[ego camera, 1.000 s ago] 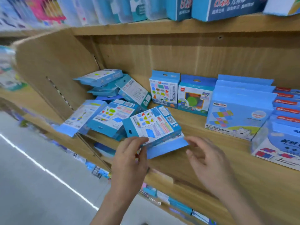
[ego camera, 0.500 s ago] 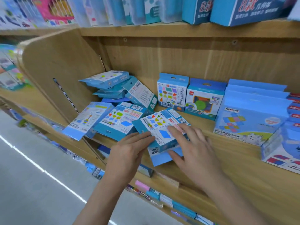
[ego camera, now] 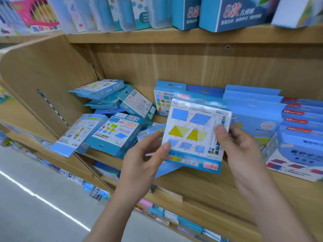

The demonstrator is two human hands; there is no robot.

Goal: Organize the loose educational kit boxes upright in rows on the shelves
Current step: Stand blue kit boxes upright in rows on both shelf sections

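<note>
The person has 1 kit box [ego camera: 195, 135] lifted clear of the shelf [ego camera: 201, 186] and held upright in front of it, printed shapes facing the camera; the right hand [ego camera: 239, 147] has its fingers [ego camera: 220, 132] clamped on the box's right edge, thumb across the front; the left hand [ego camera: 141, 159] pinches the lower left corner between thumb and fingertips, so both hands are closed on the same box. Looks like the pick-up part of the step is done and it's the placing part now; 2 boxes [ego camera: 167, 96] already stand upright along the shelf's back edge, partly hidden behind the held one, with a row of bigger boxes [ego camera: 253, 109] towards the right end. The loose pile [ego camera: 108, 119] sits at the left end, some hanging over the front edge. Next move probably needs the box kept vertical and slid in beside the standing ones; a blue flap [ego camera: 166, 169] sits just under the box, can't tell what it belongs to.
</note>
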